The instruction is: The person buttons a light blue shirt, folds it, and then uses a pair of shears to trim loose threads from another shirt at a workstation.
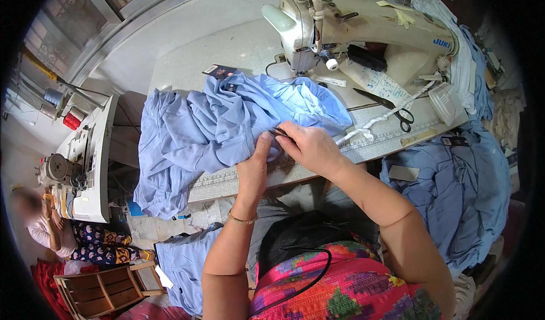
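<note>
A: Where are the hands of the person?

B: Both are on the light blue garment (227, 121), which lies bunched on the sewing table (187, 64). The left hand (254, 169) presses the cloth flat, fingers together, near the front edge of the table. The right hand (309, 147) is just beside it, touching it at the fingertips, and is pinched closed on a small dark tool (279, 131). What kind of tool it is, one cannot tell, it is too small.

A: And the cloth around them?

B: To the left of the left hand the garment hangs over the table edge and falls down. Beyond the hands it spreads up to the sewing machine (352, 28).

A: Is there open room for moving?

B: To the right of the right hand there is a bare strip of table with a ruler scale along its front edge. Farther that way lie a white twisted cord (386, 118) and black scissors (392, 107), well apart from the hand. Past the right table edge there is a pile of blue cloth (460, 189). Far to the left stands a second machine (79, 161), and a seated person (42, 229) is beside it.
</note>
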`<state>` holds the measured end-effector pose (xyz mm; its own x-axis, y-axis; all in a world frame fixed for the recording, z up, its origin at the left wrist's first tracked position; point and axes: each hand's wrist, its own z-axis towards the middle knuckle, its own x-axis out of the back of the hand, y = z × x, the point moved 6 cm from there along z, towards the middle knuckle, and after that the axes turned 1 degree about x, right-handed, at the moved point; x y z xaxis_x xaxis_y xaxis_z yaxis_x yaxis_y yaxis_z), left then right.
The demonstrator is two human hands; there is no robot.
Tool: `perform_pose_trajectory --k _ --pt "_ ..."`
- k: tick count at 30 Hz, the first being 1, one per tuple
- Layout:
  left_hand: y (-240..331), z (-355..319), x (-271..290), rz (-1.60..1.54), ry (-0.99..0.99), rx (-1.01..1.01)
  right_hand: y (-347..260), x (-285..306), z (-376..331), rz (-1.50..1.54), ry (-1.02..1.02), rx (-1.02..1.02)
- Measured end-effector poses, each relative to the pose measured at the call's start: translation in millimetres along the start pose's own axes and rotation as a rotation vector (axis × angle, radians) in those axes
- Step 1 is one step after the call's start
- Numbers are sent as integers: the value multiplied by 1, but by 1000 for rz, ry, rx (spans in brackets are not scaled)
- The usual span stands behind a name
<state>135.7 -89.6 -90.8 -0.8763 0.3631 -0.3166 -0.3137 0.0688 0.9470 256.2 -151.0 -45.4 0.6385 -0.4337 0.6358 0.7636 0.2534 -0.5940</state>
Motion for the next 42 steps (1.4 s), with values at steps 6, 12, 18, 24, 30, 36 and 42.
perform_pose_trajectory --k 6,12,18,24,30,36,42 --pt "7 -2 -3 37 17 -29 1 -2 1 -91 -19 22" --pt "14 -4 -8 95 7 2 -3 0 2 -192 10 103" --pt "12 -3 -6 78 29 -6 -2 -2 2 -224 0 123" --pt "6 -1 -3 42 24 6 -2 -3 3 -254 -22 124" --pt "0 0 0 -2 32 34 -3 -2 2 -267 -2 153" --pt "6 -2 -5 4 22 46 -4 -1 2 -275 4 154" --pt "-2 -1 1 72 -23 140 -2 -2 4 -254 -33 154"
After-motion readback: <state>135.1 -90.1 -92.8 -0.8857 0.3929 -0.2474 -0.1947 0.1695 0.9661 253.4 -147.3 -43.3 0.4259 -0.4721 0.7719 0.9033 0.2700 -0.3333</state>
